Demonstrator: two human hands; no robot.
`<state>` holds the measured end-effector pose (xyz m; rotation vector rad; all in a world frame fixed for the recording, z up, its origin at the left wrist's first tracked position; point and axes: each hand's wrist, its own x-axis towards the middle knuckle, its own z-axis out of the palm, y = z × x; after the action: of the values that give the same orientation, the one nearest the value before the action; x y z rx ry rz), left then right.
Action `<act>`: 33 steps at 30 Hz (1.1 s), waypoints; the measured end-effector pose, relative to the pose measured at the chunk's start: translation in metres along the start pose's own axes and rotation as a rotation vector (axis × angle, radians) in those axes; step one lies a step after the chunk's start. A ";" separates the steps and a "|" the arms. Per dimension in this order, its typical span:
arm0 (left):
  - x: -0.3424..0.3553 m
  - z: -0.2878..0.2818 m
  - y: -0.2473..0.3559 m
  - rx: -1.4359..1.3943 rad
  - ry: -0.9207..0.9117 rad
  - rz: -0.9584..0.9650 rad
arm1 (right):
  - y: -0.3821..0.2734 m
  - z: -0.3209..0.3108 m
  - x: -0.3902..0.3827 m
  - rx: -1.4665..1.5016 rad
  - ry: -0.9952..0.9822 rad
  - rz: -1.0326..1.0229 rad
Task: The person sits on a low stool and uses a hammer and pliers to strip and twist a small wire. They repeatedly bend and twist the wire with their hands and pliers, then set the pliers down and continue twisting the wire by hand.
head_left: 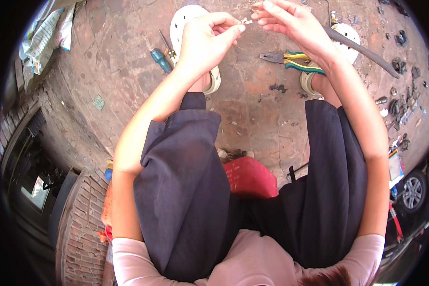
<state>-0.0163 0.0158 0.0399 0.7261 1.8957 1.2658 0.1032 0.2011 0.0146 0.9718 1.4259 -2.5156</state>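
In the head view, a small pale piece (246, 21) is pinched between the thumb and forefinger of the left hand (207, 40), near the upper edge and over the worn brick floor (252, 114). The right hand (295, 26) is held just beside it, apart from the left one, with its fingers (271, 21) partly bent and loosely parted; whether anything is gripped at their tips cannot be told. Pliers with green and yellow handles (293, 61) are seen below the right hand, their nose pointed left and their handles reaching to the right shoe (345, 40). A dark rod (374, 58) is seen slanting past that shoe. A teal-handled screwdriver (161, 61) is placed beside the left shoe (178, 24). Dark scraps (277, 88) are scattered between the shoes, and many small parts (405, 112) are strewn along the right. A red block-shaped object (252, 177) is partly hidden between the legs.
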 end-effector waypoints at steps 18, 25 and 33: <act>0.000 -0.012 -0.030 -0.346 0.137 -0.296 | 0.077 0.016 0.068 -1.520 -0.100 -0.554; -0.002 -0.021 -0.033 -0.408 0.158 -0.369 | 0.083 0.021 0.060 -1.723 -0.091 -0.611; -0.006 -0.027 -0.036 -0.575 0.229 -0.493 | 0.077 0.025 0.057 -1.553 0.019 -0.738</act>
<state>-0.0373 -0.0159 0.0149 -0.1821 1.6082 1.4934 0.0749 0.1509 -0.0659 0.1006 3.1026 -0.7347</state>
